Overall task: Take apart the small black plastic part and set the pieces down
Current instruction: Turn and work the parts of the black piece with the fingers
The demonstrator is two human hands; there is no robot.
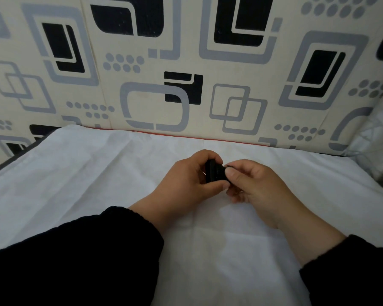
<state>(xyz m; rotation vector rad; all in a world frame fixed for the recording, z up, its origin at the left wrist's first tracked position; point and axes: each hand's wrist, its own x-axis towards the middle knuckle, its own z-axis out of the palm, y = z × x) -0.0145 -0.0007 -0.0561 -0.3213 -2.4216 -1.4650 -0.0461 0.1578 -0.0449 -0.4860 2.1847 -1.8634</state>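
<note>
Both hands meet above the middle of the white-covered counter (97, 173). The left hand (186, 180) has its grip closed around the black part (215, 172), held clear of the surface. The right hand (252, 182) pinches the part's right end with thumb and forefinger. Patterned panels (186, 62) stand at the far edge.

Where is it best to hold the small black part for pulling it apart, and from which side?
Probably the wide rim of the black part, pinched from the left by the left hand, leaving the narrower end free for the right hand fingers to pull rightward.
</note>
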